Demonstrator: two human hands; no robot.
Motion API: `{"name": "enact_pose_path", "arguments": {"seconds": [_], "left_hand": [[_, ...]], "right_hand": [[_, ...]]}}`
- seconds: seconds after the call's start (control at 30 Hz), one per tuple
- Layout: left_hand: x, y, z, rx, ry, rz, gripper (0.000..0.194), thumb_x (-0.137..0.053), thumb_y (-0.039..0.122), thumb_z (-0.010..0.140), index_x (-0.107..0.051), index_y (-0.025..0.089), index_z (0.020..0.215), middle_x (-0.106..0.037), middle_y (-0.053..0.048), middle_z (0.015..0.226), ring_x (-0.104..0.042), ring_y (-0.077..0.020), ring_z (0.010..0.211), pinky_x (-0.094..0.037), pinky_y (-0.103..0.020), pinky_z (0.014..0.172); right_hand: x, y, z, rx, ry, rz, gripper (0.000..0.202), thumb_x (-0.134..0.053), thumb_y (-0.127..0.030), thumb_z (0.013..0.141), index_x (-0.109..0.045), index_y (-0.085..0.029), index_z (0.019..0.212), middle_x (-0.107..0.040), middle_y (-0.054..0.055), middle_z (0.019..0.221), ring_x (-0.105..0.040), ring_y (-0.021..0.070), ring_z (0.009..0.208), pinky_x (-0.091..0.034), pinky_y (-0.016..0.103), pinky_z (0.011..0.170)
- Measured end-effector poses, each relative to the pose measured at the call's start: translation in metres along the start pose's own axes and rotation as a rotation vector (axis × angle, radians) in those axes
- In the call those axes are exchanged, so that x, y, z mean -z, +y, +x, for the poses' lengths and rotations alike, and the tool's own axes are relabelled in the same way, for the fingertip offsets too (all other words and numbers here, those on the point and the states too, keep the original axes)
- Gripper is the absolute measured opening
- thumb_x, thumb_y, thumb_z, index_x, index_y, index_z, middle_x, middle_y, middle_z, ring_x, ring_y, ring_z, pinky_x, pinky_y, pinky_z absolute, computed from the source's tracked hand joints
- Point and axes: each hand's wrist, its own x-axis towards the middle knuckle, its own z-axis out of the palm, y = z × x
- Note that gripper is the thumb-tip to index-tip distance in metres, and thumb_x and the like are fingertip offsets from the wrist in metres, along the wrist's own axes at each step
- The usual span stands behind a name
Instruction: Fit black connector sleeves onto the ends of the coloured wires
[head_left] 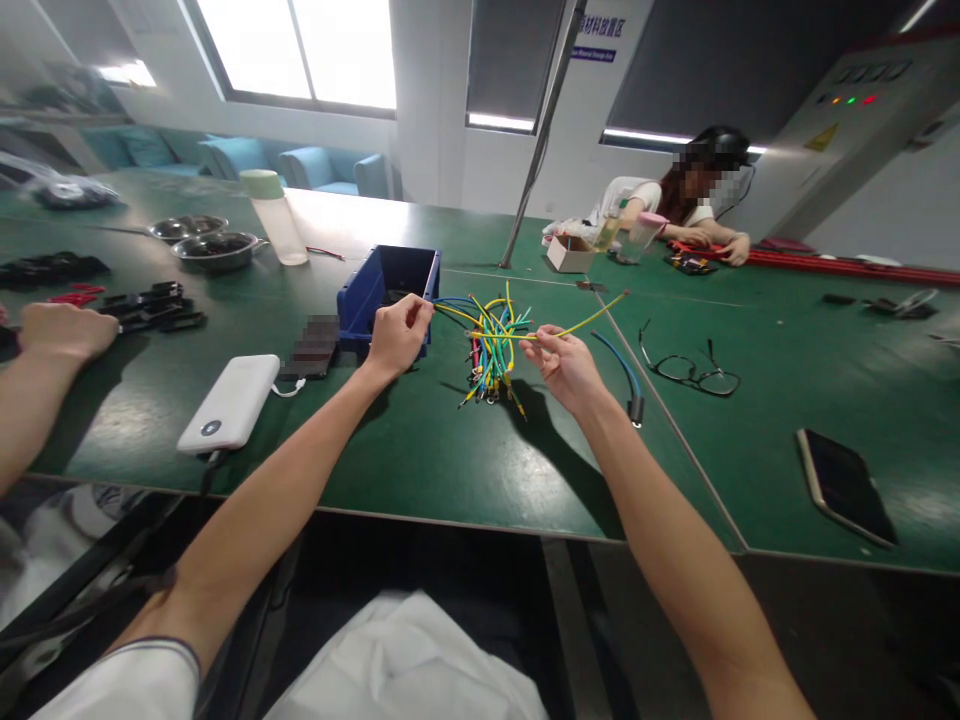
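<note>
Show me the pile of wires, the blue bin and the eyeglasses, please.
Pile of wires [493,345]: head view, on the middle of the bundle.
Blue bin [351,317]: head view, on its wall.
Eyeglasses [697,380]: head view, on the bridge between the lenses.

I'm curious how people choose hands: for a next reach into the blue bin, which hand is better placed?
Probably the left hand: it's beside the blue bin, though it may hold wire ends. The right hand is farther off, past the wire bundle, pinching a yellow wire.

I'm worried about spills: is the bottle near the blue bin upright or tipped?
Upright: the bottle stands on the table, its green lid uppermost.
</note>
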Motion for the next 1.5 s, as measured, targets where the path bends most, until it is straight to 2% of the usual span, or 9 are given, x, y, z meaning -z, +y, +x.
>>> {"name": "enact_pose_path", "arguments": {"seconds": [0.13, 0.27, 0.37, 0.7, 0.9, 1.07, 1.33, 1.5], "left_hand": [[0.01, -0.011, 0.005, 0.008, 0.026, 0.458, 0.028, -0.044, 0.037, 0.092, -0.066, 0.019, 0.087, -0.068, -0.007, 0.083, -0.063, -0.0203, 0.078, -0.043, -0.028, 0.069], [0.013, -0.023, 0.009, 0.026, -0.019, 0.633, 0.029, -0.039, 0.029, 0.092, -0.066, 0.019, 0.097, -0.068, -0.009, 0.1, -0.062, -0.0239, 0.094, -0.046, -0.032, 0.08], [0.012, -0.03, 0.011, 0.109, -0.12, 0.708, 0.031, -0.038, 0.027, 0.09, -0.067, 0.019, 0.1, -0.067, -0.011, 0.106, -0.061, -0.0257, 0.101, -0.047, -0.034, 0.085], [0.011, -0.038, 0.023, 0.343, -0.476, 0.83, 0.042, -0.037, 0.031, 0.084, -0.071, 0.019, 0.106, -0.068, -0.015, 0.115, -0.063, -0.0345, 0.104, -0.049, -0.044, 0.085], [0.01, -0.041, 0.032, 0.431, -0.588, 0.84, 0.045, -0.039, 0.032, 0.082, -0.069, 0.016, 0.113, -0.065, -0.019, 0.12, -0.063, -0.0363, 0.108, -0.049, -0.044, 0.086], [0.01, -0.039, 0.03, 0.406, -0.575, 0.843, 0.047, -0.036, 0.032, 0.084, -0.069, 0.013, 0.112, -0.065, -0.02, 0.12, -0.062, -0.037, 0.108, -0.049, -0.044, 0.086], [0.01, -0.03, 0.022, 0.388, -0.441, 0.853, 0.048, -0.036, 0.034, 0.085, -0.069, 0.011, 0.109, -0.066, -0.021, 0.116, -0.064, -0.0332, 0.104, -0.049, -0.039, 0.087], [0.01, -0.029, 0.018, 0.327, -0.359, 0.846, 0.049, -0.035, 0.034, 0.085, -0.071, 0.008, 0.105, -0.068, -0.023, 0.108, -0.065, -0.0354, 0.1, -0.051, -0.04, 0.082]], "right_hand": [[-0.001, -0.003, -0.002, 0.007, 0.018, -0.003, 0.015, -0.06, -0.002, 0.076, -0.056, -0.016, 0.079, -0.069, 0.003, 0.07, -0.07, 0.013, 0.065, -0.059, 0.018, 0.059], [-0.001, -0.004, -0.003, -0.004, 0.036, -0.033, 0.015, -0.059, -0.002, 0.076, -0.056, -0.015, 0.08, -0.068, 0.003, 0.069, -0.07, 0.0134, 0.064, -0.058, 0.018, 0.058], [0.0, -0.003, -0.003, -0.001, 0.041, -0.033, 0.016, -0.059, -0.001, 0.075, -0.056, -0.015, 0.081, -0.067, 0.003, 0.069, -0.071, 0.0141, 0.063, -0.058, 0.018, 0.057], [0.002, 0.002, 0.0, -0.009, 0.068, -0.04, 0.016, -0.059, 0.0, 0.074, -0.056, -0.016, 0.078, -0.066, 0.001, 0.069, -0.07, 0.0137, 0.063, -0.059, 0.019, 0.056], [0.003, 0.002, 0.001, -0.005, 0.077, -0.046, 0.015, -0.059, -0.001, 0.074, -0.056, -0.015, 0.078, -0.065, 0.001, 0.068, -0.07, 0.0142, 0.062, -0.059, 0.02, 0.057], [0.003, 0.001, 0.001, -0.01, 0.078, -0.058, 0.016, -0.059, -0.001, 0.074, -0.055, -0.015, 0.078, -0.066, 0.002, 0.069, -0.07, 0.0136, 0.062, -0.058, 0.019, 0.056], [0.003, 0.001, 0.0, -0.021, 0.079, -0.085, 0.014, -0.059, -0.003, 0.075, -0.056, -0.016, 0.079, -0.068, 0.003, 0.069, -0.07, 0.0131, 0.063, -0.058, 0.018, 0.057], [0.003, 0.0, -0.001, -0.031, 0.066, -0.079, 0.014, -0.06, -0.002, 0.075, -0.057, -0.015, 0.078, -0.068, 0.004, 0.069, -0.07, 0.0131, 0.063, -0.059, 0.018, 0.058]]}}
